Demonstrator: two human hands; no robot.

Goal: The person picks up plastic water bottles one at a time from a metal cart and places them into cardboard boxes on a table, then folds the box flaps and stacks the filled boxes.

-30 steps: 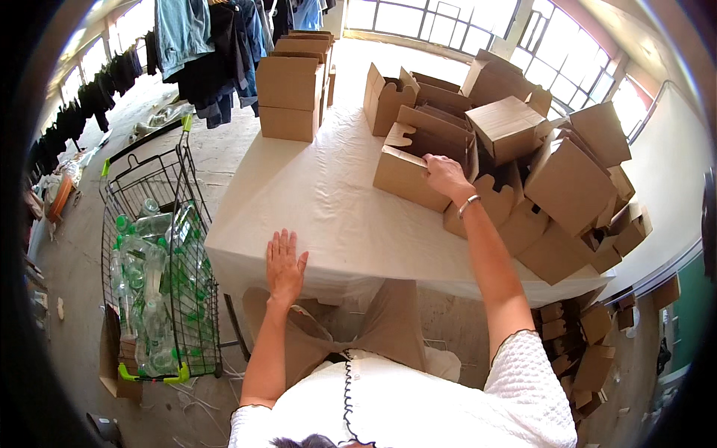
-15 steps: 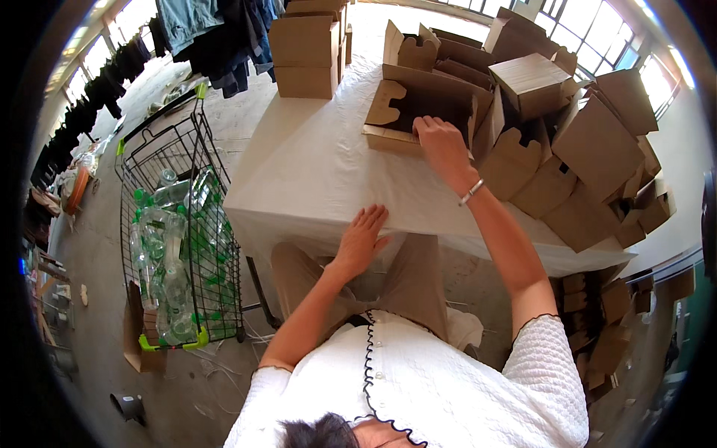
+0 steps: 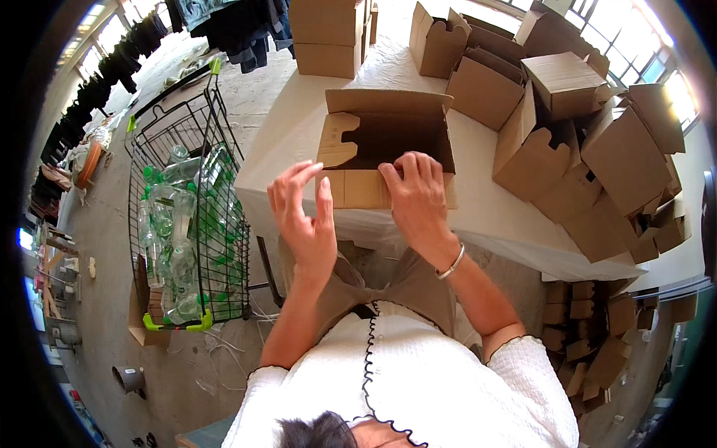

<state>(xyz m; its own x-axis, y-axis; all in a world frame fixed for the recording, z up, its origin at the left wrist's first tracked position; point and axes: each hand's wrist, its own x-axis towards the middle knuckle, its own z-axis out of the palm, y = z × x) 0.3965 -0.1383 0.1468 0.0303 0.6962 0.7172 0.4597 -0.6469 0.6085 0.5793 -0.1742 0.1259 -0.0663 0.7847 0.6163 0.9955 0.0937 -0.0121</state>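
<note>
An open cardboard box (image 3: 351,189) stands at the table's near edge in front of me, its dark inside facing up and its back flap raised. My right hand (image 3: 417,196) grips the box's near wall, fingers over the rim and thumb beside them. At the box's near left corner is my left hand (image 3: 305,222), raised with thumb and fingers apart and nothing in it. A notched side flap (image 3: 338,142) leans inward at the box's left end. The white-covered table (image 3: 287,142) lies under the box.
Several open cardboard boxes (image 3: 534,160) crowd the table's right side. Stacked boxes (image 3: 325,45) stand at the far left of the table. A wire shopping cart (image 3: 200,246) full of green-capped plastic bottles (image 3: 179,216) is left of the table. More cardboard (image 3: 579,313) lies at lower right.
My right hand has drawn the box left and nearer, away from the other boxes. My left hand has risen from the table top to the box's left corner.
</note>
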